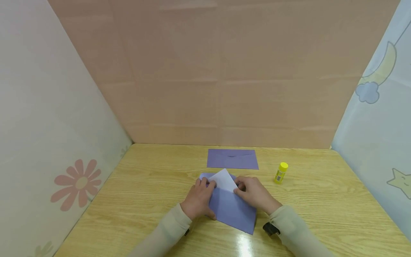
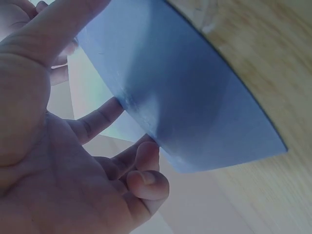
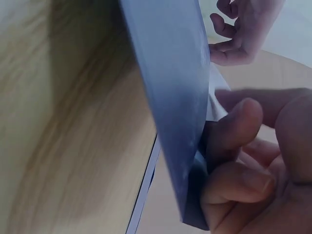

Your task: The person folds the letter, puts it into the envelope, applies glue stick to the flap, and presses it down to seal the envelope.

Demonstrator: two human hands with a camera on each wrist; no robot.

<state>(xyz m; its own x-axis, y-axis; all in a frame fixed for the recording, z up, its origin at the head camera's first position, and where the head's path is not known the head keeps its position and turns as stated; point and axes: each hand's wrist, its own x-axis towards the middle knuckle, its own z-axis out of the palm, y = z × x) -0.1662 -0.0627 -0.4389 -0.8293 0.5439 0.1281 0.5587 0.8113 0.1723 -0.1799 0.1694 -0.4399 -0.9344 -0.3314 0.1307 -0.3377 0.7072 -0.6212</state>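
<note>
In the head view a purple envelope (image 1: 232, 210) is held tilted above the table, its mouth facing away from me. A white sheet of paper (image 1: 223, 181) sticks out of that mouth with one corner pointing up, its lower part hidden inside. My left hand (image 1: 199, 198) grips the envelope's left side, thumb near the lower edge and fingertips at the mouth. At the right end of the mouth, my right hand (image 1: 255, 192) pinches the paper's edge between thumb and index finger. Its other fingers curl beside the envelope (image 3: 170, 73) in the right wrist view.
A second purple envelope (image 1: 232, 159) lies flat near the table's back edge. Right of it stands a yellow glue stick (image 1: 280, 173), capped. The wooden table (image 1: 144, 185) is bounded by a brown back wall (image 1: 221, 82) and pale patterned side walls.
</note>
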